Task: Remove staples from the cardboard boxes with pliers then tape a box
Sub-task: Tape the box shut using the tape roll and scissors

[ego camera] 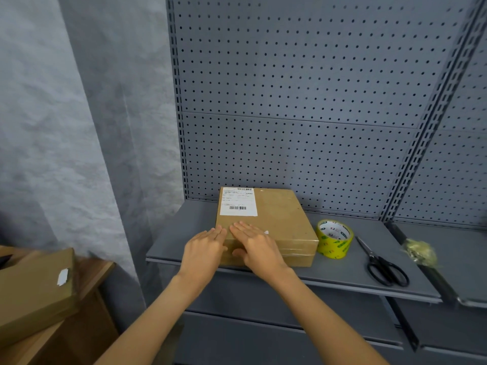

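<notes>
A flat brown cardboard box (pixel 284 219) with a white shipping label lies on the grey metal shelf (pixel 342 275). Clear tape runs along its front edge. My left hand (pixel 204 252) lies flat against the box's front left corner, fingers together. My right hand (pixel 254 246) presses flat on the top and front edge beside it, thumb on the front face. Neither hand holds anything. A roll of yellow tape (pixel 334 238) stands just right of the box. No pliers are in view.
Black scissors (pixel 383 264) lie on the shelf right of the tape roll. A crumpled wad of tape (pixel 420 251) sits at the shelf's right end. A second cardboard box (pixel 34 291) rests on a wooden table at lower left. A pegboard backs the shelf.
</notes>
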The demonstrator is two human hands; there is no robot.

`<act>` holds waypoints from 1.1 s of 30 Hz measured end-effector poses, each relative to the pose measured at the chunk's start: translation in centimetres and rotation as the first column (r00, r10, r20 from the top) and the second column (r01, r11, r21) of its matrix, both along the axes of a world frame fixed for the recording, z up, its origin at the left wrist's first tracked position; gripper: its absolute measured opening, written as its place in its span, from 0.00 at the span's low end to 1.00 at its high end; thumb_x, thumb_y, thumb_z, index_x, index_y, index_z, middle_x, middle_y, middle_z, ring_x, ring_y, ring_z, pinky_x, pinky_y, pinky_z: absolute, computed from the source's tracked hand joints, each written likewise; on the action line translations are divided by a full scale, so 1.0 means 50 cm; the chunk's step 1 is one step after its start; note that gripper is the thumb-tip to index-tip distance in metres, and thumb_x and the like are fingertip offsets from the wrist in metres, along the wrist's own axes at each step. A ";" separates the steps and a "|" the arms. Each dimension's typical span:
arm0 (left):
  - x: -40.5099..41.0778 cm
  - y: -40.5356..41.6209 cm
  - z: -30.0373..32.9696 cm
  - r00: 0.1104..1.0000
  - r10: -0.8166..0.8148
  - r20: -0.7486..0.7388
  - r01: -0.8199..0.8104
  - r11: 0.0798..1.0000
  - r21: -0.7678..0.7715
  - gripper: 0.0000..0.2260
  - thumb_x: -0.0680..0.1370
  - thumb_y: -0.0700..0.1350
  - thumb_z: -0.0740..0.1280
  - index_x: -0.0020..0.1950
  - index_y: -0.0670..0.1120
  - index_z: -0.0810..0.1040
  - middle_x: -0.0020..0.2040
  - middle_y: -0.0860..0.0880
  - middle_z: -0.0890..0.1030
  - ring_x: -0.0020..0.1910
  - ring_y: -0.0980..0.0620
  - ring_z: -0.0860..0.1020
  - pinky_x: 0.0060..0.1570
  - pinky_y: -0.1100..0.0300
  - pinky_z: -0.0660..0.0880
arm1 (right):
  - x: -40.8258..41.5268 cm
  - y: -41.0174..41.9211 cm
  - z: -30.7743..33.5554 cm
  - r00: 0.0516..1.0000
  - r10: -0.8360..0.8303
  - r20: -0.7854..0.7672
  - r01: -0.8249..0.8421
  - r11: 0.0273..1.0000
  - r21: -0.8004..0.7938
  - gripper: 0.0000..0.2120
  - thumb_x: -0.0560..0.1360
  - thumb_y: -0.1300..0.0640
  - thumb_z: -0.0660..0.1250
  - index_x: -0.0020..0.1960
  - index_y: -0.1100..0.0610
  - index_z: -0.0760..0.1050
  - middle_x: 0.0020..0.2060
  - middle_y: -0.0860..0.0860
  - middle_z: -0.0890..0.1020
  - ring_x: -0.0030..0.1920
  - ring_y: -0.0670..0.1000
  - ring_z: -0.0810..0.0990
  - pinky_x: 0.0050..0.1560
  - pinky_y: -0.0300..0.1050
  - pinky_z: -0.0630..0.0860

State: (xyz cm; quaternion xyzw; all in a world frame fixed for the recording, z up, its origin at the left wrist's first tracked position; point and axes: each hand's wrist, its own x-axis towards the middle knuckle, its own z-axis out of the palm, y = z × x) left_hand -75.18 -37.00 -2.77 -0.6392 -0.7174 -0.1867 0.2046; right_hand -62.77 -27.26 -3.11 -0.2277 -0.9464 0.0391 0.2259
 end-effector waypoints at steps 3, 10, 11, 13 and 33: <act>-0.002 0.001 0.006 0.999 -0.003 0.046 0.001 1.000 0.031 0.25 0.50 0.43 0.84 0.44 0.42 0.84 0.41 0.46 0.85 0.38 0.50 0.84 0.37 0.58 0.80 | 0.001 0.005 0.011 0.999 -0.001 0.041 0.001 1.000 -0.005 0.30 0.75 0.61 0.68 0.75 0.57 0.62 0.73 0.52 0.65 0.75 0.50 0.61 0.70 0.35 0.44; -0.018 -0.018 -0.002 1.000 -0.009 0.017 0.009 1.000 -0.016 0.31 0.48 0.39 0.84 0.49 0.43 0.84 0.46 0.47 0.85 0.43 0.49 0.84 0.38 0.57 0.80 | 0.013 0.009 0.013 0.981 0.028 0.192 -0.022 0.999 -0.031 0.35 0.74 0.65 0.67 0.77 0.56 0.55 0.76 0.51 0.59 0.76 0.48 0.54 0.72 0.37 0.44; -0.022 -0.019 0.002 1.000 -0.010 0.011 0.010 1.000 -0.020 0.30 0.47 0.39 0.84 0.49 0.43 0.84 0.45 0.47 0.85 0.43 0.49 0.84 0.37 0.57 0.80 | 0.016 0.010 0.019 0.978 0.031 0.208 -0.023 0.999 -0.045 0.35 0.75 0.64 0.67 0.77 0.55 0.55 0.76 0.50 0.58 0.76 0.47 0.54 0.72 0.37 0.45; -0.028 -0.023 0.008 1.000 -0.003 0.001 0.003 0.999 -0.035 0.30 0.46 0.39 0.85 0.47 0.44 0.84 0.43 0.48 0.85 0.42 0.49 0.84 0.33 0.59 0.79 | 0.024 0.010 0.035 0.974 0.031 0.224 -0.013 0.996 -0.084 0.35 0.75 0.59 0.68 0.77 0.52 0.56 0.76 0.47 0.58 0.76 0.46 0.54 0.74 0.40 0.50; -0.006 -0.018 0.025 0.984 0.056 0.170 -0.025 0.983 -0.181 0.29 0.76 0.53 0.66 0.75 0.50 0.61 0.74 0.52 0.64 0.72 0.53 0.63 0.66 0.57 0.66 | 0.124 0.044 0.045 0.968 -0.107 0.225 0.137 0.983 -0.119 0.36 0.76 0.38 0.62 0.77 0.53 0.55 0.77 0.49 0.58 0.77 0.48 0.52 0.75 0.45 0.49</act>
